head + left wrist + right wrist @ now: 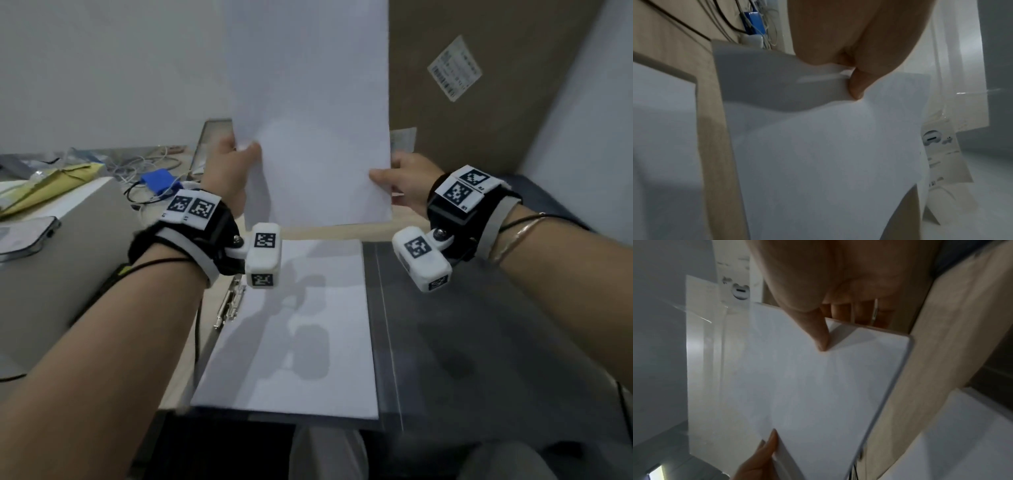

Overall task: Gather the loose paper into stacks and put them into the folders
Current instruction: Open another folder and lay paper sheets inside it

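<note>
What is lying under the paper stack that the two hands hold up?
Below the raised paper stack, held by the left hand and right hand, white sheets lie in an open dark folder. What those sheets cover cannot be seen.

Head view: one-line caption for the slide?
Both hands, left hand and right hand, hold a stack of white paper upright above an open folder holding more sheets.

light: dim, cool, even | shadows: soft, of wrists on flat paper [291, 329] | blur: both wrist views | edges: wide-angle bending
</note>
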### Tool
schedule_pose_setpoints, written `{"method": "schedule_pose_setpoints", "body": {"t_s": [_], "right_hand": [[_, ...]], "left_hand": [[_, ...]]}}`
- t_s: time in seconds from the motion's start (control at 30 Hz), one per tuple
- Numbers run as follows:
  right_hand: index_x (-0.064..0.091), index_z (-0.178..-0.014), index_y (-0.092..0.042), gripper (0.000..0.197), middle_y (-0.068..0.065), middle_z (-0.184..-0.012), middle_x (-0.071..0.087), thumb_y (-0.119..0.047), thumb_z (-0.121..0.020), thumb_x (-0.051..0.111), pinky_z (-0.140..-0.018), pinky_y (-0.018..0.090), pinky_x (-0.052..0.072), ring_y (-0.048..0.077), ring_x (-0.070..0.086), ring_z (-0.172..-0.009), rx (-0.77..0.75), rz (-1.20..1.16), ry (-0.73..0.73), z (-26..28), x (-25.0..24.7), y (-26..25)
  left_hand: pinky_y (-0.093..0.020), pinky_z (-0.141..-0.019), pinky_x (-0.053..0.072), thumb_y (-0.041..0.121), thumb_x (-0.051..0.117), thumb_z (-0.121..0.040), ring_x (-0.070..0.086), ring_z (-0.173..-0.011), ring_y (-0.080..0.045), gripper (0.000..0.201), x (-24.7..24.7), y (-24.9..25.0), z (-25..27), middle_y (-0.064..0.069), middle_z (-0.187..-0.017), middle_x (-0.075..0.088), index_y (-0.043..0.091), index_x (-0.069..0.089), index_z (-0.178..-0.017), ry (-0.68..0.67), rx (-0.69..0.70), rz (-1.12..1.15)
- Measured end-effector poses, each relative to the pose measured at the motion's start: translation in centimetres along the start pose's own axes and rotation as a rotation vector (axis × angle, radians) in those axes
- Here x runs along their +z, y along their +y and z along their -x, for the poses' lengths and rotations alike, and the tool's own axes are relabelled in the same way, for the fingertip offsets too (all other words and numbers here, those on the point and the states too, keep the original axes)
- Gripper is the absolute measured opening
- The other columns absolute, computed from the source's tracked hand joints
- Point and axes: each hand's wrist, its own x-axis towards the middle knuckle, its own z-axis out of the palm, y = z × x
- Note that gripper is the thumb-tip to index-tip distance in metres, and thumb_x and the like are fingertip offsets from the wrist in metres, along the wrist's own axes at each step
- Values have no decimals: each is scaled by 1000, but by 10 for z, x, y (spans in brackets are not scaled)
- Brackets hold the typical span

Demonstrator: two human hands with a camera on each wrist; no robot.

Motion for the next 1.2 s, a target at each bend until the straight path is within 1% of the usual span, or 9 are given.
{"method": "schedule_pose_setpoints", "body": {"t_s": [0.07,0.2,0.27,0.4,0.53,0.67,0.9,1.07,1.2], "right_hand": [[63,-89,-16,11,-2,-88,66,-7,-92,56,-69,26,52,15,63,-82,9,42,20,15,-14,-1],[64,-92,-13,12,1,-89,65,-4,-91,56,-80,35,53,19,64,-83,58,91,83,39,-45,16],[65,-82,-17,15,1,-89,67,-5,-89,59,-83,37,53,24,65,-88,94,101,122,52,-59,28],[62,-79,-16,23,-5,-69,69,3,-90,54,-64,26,52,13,63,-69,171,27,142,89,-78,51],[64,-88,-11,12,8,-96,69,-4,-91,55,-93,40,50,26,64,-93,288,123,2,120,-94,72],[64,-94,-12,9,2,-84,69,-9,-92,56,-58,22,55,10,66,-67,415,34,-86,147,-101,85],[50,-66,-12,24,1,-54,45,-9,-87,62,-41,21,27,11,35,-47,404,374,-133,156,-104,104],[64,-82,-11,7,2,-64,60,-17,-84,67,-45,21,30,21,47,-65,444,532,-221,166,-99,112],[62,-79,-13,12,-3,-63,67,-21,-87,64,-38,14,31,7,58,-53,455,653,-271,166,-103,95]], "left_hand": [[-29,-68,56,-3,48,-94,69,-69,-14,19,12,-3,14,-1,-82,72,7,62,-102,-78,-84,8],[-40,-86,54,3,46,-97,63,-105,-31,35,33,-9,40,-18,-125,61,-3,50,-131,-194,-290,59],[-34,-77,57,8,43,-100,65,-100,-26,35,43,-12,53,-14,-125,61,0,50,-133,-284,-365,94],[-34,-79,54,11,38,-102,65,-97,-23,36,62,-19,82,-11,-121,63,1,45,-136,-453,-489,-6],[-45,-96,44,3,36,-101,56,-109,-32,35,75,-25,105,-17,-128,56,-2,42,-136,-508,-500,-179],[-52,-107,38,-1,39,-99,55,-117,-37,35,72,-43,125,-21,-134,54,-3,46,-133,-452,-520,-255],[-37,-84,45,18,38,-103,58,-94,-27,30,53,-61,154,-14,-115,58,2,51,-124,-479,-671,-179],[-32,-67,49,7,38,-101,58,-74,-26,17,44,-69,159,-12,-88,59,2,53,-96,-469,-740,-339],[-33,-60,56,-5,39,-98,65,-63,-21,17,38,-73,158,-11,-85,62,3,54,-95,-473,-727,-406]]}}
